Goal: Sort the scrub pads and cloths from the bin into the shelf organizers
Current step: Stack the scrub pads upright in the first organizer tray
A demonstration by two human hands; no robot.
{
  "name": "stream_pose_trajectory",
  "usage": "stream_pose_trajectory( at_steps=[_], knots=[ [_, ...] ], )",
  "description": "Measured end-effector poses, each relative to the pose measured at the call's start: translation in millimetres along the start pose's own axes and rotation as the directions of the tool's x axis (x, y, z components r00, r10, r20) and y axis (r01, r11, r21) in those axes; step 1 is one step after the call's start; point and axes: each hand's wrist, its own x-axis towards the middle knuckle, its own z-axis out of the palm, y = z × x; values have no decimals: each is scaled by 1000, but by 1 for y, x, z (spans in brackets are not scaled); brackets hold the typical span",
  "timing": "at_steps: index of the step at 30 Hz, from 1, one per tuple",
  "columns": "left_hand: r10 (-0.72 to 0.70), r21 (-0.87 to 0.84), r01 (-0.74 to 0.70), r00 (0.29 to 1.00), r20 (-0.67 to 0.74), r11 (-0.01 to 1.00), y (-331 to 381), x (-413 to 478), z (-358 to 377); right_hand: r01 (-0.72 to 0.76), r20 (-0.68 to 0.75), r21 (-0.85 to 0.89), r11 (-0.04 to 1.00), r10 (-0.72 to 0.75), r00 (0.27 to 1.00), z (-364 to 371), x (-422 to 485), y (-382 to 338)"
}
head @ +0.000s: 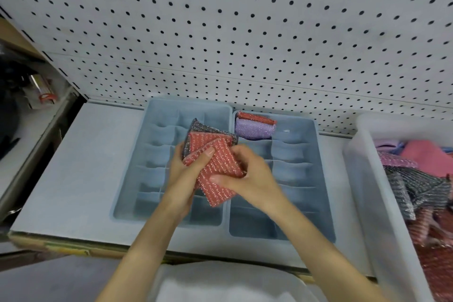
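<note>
Pegboard [245,19] backs a grey shelf [73,167] carrying two blue trays side by side, the left organizer [152,135] and the right organizer [306,179]. At right a translucent bin [362,179] is cut off by the frame edge, its pads and cloths blurred. Above the organizers, the left hand [181,179] and right hand [250,176] curl their fingers round two red pads [220,179] fanned before a grey pad [208,129]. A purple pad [252,129] and a stowed red pad [255,117] sit in the right organizer's back-left corner.
</note>
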Motion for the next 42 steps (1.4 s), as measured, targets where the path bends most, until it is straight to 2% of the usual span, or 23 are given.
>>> stream_pose_trajectory(
  at_steps=[3,5,12,14,15,17,19,20,22,24,25,31,34,39,42],
  knots=[
    [3,-18,-3,1000,26,1000,0,0,4,45,-104,85,995,-37,994,4,-1,7],
    [-18,-34,19,999,43,999,2,1,3,55,-99,112,992,-44,994,0,0,9],
    [-182,-82,184,983,34,980,5,12,-2,-53,178,134,990,29,984,-15,2,8],
    [-199,-96,199,980,9,975,6,14,-5,-65,190,115,991,42,981,-28,5,9],
    [-195,-96,193,981,-18,977,7,15,-8,-68,136,109,992,53,989,-37,9,10],
    [-172,-87,166,982,-73,982,9,16,-14,-68,-71,72,995,73,995,-59,23,17],
    [-161,-89,153,982,-94,984,12,16,-20,0,-262,-103,995,-27,965,-78,41,27],
    [-162,-91,154,982,-97,984,13,16,-22,52,-292,-223,973,-118,949,-84,50,32],
    [-169,-92,161,981,-98,983,13,16,-22,135,-257,-494,859,-293,921,-87,65,41],
    [-177,-90,168,979,-100,982,12,15,-20,183,-175,-747,639,-454,873,-85,77,47],
    [-176,-88,168,979,-101,982,12,14,-20,198,-143,-812,550,-515,845,-83,82,48],
    [-180,-88,172,979,-97,981,7,10,-17,286,-25,-911,297,-732,681,-93,93,55],
    [-188,-88,179,976,-106,980,6,10,-17,345,68,-917,200,-775,629,-95,89,61],
    [-189,-89,179,975,-119,980,3,11,-15,316,-65,-889,331,-774,629,-81,98,72],
    [-182,-87,172,975,-126,981,4,11,-15,310,-89,-871,381,-743,663,-81,104,73]
  ],
)
